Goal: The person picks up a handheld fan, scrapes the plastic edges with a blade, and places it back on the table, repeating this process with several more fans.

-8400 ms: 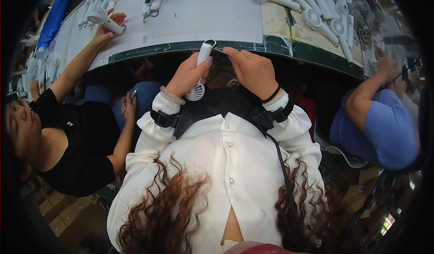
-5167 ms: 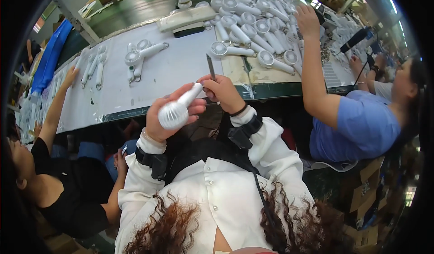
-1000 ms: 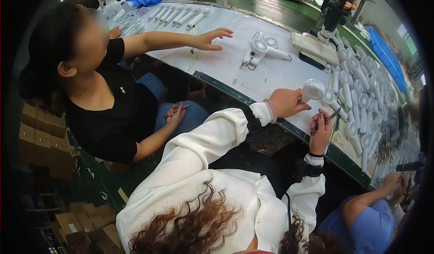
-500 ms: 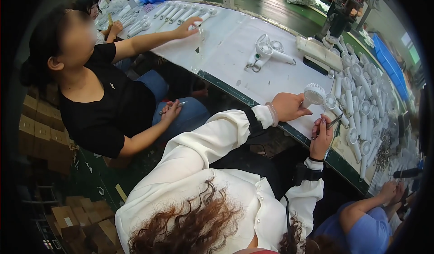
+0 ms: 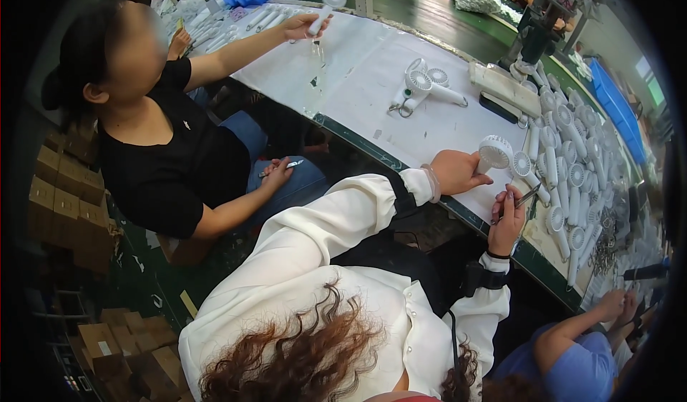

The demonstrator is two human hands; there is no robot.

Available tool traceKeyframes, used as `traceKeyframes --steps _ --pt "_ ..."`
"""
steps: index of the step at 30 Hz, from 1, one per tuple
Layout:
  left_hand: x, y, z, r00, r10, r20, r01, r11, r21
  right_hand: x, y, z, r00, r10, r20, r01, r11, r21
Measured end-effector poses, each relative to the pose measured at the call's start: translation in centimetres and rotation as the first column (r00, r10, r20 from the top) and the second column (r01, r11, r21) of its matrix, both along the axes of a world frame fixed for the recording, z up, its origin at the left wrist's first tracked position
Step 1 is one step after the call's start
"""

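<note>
My left hand is closed around the handle of a white handheld fan, its round head tilted up over the table's near edge. Just to the right, my right hand grips a thin metal tool, perhaps tweezers; its exact kind is unclear. The tool's tip points up and right, toward the loose fans. Beyond my hands, a small group of white fans with metal rings lies on the white table sheet.
A big pile of white fans covers the table's right side, beside a pale block-shaped tool. At left, a co-worker in black holds up a fan. Blue bins and a green conveyor stand behind.
The co-worker at left has lifted a fan off the table row and holds it up. My two hands have hardly moved.
</note>
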State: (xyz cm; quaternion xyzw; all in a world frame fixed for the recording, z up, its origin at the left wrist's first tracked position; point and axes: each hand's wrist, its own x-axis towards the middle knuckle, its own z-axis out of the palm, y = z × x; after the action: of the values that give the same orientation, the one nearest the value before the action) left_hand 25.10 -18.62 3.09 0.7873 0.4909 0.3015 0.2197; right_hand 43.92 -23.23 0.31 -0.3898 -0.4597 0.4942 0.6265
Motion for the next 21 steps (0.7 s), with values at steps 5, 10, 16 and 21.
traceKeyframes --steps 5,10,16,21 --pt "0.13 0.01 -0.14 1.0 -0.006 0.02 0.006 1.0 -0.002 0.06 -0.02 0.05 1.0 -0.005 -0.01 0.005 1.0 -0.009" --pt "0.17 0.2 -0.07 1.0 0.003 0.013 -0.002 1.0 -0.017 -0.11 -0.1 0.36 1.0 -0.006 -0.005 0.005 1.0 -0.019" --pt "-0.02 0.47 -0.27 0.999 -0.004 -0.047 0.003 1.0 -0.015 -0.19 -0.05 0.11 1.0 0.002 0.006 -0.001 1.0 -0.016" --pt "0.13 0.89 -0.42 0.998 -0.025 -0.066 0.025 1.0 0.003 -0.25 -0.14 0.48 1.0 0.008 0.003 -0.008 1.0 -0.017"
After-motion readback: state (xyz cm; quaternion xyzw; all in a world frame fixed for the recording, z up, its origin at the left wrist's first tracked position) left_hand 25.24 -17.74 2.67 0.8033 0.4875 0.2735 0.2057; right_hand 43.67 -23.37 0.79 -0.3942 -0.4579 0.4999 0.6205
